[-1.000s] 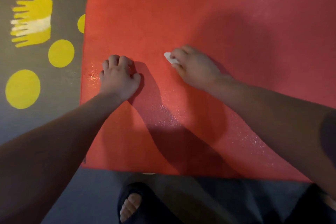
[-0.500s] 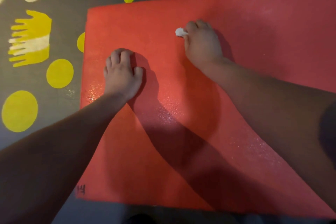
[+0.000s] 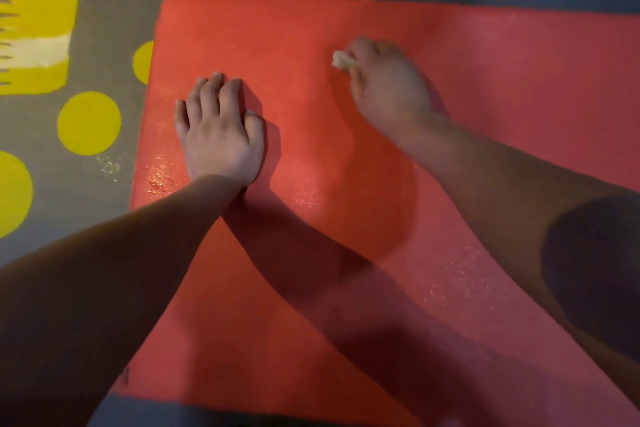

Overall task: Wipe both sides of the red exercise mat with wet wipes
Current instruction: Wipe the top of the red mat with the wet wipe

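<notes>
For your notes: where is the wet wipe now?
Head view: the wet wipe is held in the right hand, upper centre of the red exercise mat.

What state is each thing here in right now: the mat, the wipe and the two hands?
red exercise mat: spread flat on the painted floor, glistening in patches.
wet wipe: bunched up, pressed against the mat.
left hand: palm down, resting flat on the mat.
right hand: fingers curled round the wet wipe.
</notes>
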The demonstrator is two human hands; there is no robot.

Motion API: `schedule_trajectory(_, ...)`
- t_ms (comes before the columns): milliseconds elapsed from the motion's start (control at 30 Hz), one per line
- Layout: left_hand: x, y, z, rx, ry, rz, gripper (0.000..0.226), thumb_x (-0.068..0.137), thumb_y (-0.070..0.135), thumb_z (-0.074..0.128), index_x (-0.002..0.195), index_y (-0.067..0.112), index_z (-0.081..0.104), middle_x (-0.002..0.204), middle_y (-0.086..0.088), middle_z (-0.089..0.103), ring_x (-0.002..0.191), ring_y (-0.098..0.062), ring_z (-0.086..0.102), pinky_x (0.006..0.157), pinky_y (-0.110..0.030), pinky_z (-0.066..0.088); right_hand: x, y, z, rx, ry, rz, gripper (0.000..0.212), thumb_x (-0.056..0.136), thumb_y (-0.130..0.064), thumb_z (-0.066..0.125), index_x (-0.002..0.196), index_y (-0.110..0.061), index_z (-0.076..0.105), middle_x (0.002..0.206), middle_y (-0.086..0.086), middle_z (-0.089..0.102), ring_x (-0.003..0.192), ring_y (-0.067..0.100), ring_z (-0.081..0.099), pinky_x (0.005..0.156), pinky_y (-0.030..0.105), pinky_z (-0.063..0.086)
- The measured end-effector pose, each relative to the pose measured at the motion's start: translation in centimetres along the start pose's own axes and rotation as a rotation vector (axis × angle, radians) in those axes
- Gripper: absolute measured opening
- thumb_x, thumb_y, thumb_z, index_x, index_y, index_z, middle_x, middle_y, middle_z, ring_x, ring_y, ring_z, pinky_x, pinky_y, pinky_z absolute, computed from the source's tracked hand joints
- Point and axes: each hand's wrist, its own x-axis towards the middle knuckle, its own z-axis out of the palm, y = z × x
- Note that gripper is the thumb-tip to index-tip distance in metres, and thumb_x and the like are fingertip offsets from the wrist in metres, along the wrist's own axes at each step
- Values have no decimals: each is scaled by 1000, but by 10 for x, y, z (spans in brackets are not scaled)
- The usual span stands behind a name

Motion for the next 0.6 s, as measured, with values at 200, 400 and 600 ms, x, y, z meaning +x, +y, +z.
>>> schedule_trajectory(200, 2, -2, -1, 28, 24, 10, 53, 91, 39, 46, 141, 21, 52, 152, -3, 47, 145, -27, 36, 119, -52, 25, -22, -47, 8, 84, 31, -7, 16, 86, -10, 60, 100, -6, 66, 88, 17, 67, 80, 38, 63, 67, 41, 48)
schedule_trajectory(400, 3, -4, -1, 10, 10, 15, 57, 89, 40, 48, 142, 20, 52, 153, -5, 46, 147, -27, 34, 120, -54, 21, -38, -45, -1, 75, -280, -422, 19, 91, -15, 51, 106, -11, 62, 91, 11, 59, 88, 33, 58, 80, 44, 50)
schedule_trajectory(600, 3, -5, -1, 9, -15, 17, 58, 89, 40, 46, 144, 21, 50, 155, -4, 44, 148, -26, 31, 121, -54, 19, 45, -32, 15, -18, 17, 92, 24, 88, -17, 44, 102, -8, 61, 94, 20, 64, 86, 42, 60, 71, 47, 47)
